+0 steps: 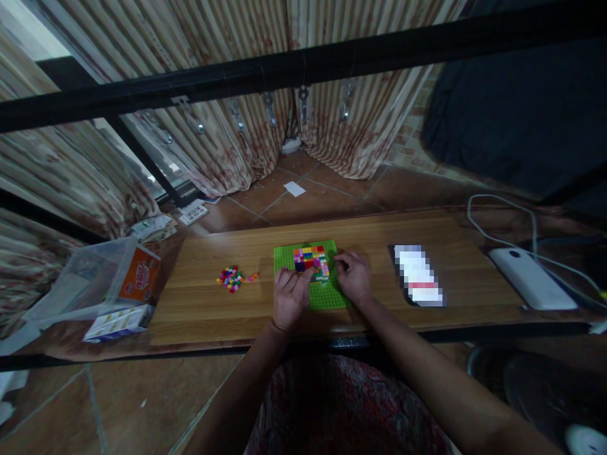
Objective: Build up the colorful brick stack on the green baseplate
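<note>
So I'm watching someone's left hand (290, 296) at seven o'clock on the colourful brick patch (310, 256), fingers bent, and their right hand (353, 277) at three, fingers curled nearly together; can't tell if either's gripping anything. Patch sits on a green baseplate (327, 297) on the bench (190, 316). Loose brick pile (231, 278) at nine, phone (420, 276) further out at three, striped curtains (222, 145) beyond at twelve.

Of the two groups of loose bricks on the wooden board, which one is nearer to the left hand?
The small orange-and-pink cluster, nearer the left hand; the larger, many-coloured pile lies farther left.
</note>
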